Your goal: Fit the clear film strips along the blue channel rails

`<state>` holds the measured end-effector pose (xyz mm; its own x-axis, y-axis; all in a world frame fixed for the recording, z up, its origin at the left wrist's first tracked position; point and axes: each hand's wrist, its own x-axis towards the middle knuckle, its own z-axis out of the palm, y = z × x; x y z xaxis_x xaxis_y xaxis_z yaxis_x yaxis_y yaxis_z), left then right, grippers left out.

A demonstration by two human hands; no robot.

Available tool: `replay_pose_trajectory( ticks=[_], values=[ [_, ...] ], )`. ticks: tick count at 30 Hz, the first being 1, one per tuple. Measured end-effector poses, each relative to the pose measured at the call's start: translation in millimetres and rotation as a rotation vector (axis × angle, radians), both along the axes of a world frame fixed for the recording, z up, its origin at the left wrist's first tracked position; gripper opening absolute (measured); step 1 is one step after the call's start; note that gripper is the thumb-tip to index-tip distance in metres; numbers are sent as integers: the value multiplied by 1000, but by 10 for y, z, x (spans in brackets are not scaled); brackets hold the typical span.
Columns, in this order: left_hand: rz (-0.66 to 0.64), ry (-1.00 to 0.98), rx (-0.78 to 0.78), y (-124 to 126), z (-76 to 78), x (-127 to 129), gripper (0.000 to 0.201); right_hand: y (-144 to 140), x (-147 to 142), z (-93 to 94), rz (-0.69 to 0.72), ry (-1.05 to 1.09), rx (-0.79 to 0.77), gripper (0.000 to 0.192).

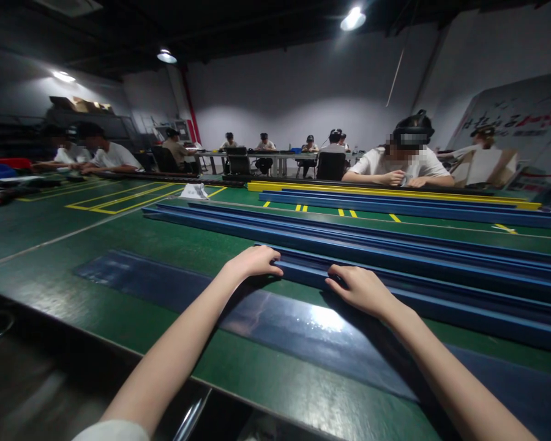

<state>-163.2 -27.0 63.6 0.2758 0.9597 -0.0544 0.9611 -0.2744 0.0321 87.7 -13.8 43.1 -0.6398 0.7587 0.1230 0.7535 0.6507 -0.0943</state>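
A long blue U-shaped channel [303,269] lies on the green table in front of me. My left hand [256,261] is closed on its left end, thumb on the near side and fingers over the far edge. Farther right along the same channel, my right hand [360,288] grips it with thumb and fingers. Just behind it, more long blue channels [202,224] lie side by side. Between the held channel and the table's near edge, a flat, shiny dark blue strip [142,278] lies partly under my forearms.
Yellow strips [303,188] and further blue strips [431,212] lie across the far part of the green table [64,300]. A small white folded card [194,192] stands beyond the channels. Across the table sits a co-worker [404,159]; several other people sit farther back.
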Motion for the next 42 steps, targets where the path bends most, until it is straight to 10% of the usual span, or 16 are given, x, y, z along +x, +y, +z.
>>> replay_pose_trajectory(
  ticks=[42],
  values=[
    [205, 36, -175, 86, 48, -323, 23, 91, -372, -4, 38, -20, -85, 32]
  ],
)
